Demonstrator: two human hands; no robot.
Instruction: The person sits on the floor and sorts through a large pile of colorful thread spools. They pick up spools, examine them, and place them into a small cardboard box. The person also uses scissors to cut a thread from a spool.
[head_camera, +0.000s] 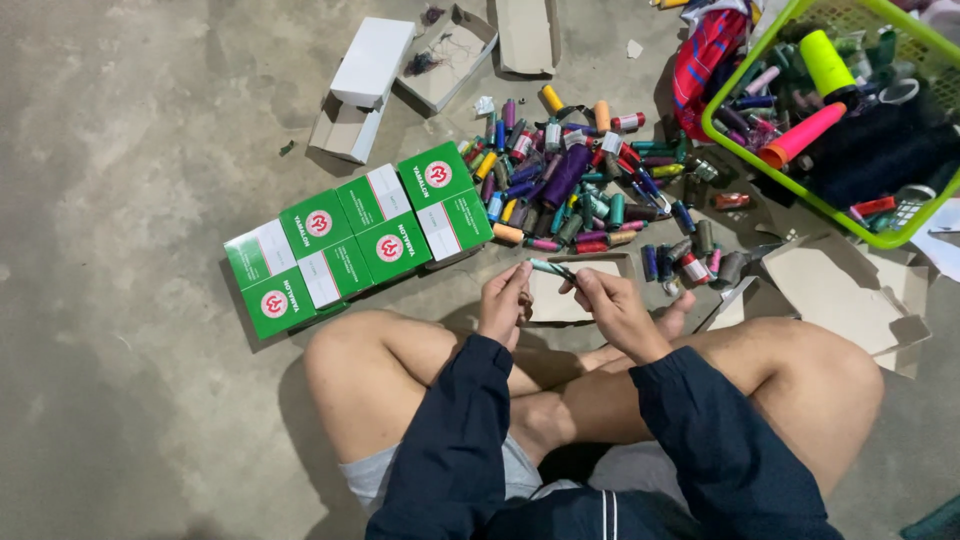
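While the left hand (503, 302) and right hand (612, 305), both closed in a fingertip pinch on one teal thread spool (551, 267), hold it above the lap, a slip could drop it into the spool pile (585, 185) on the floor.

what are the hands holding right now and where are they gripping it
Both hands hold one small thread spool, teal with a dark end. The left hand pinches its left end; the right hand grips its dark right end with the fingertips.
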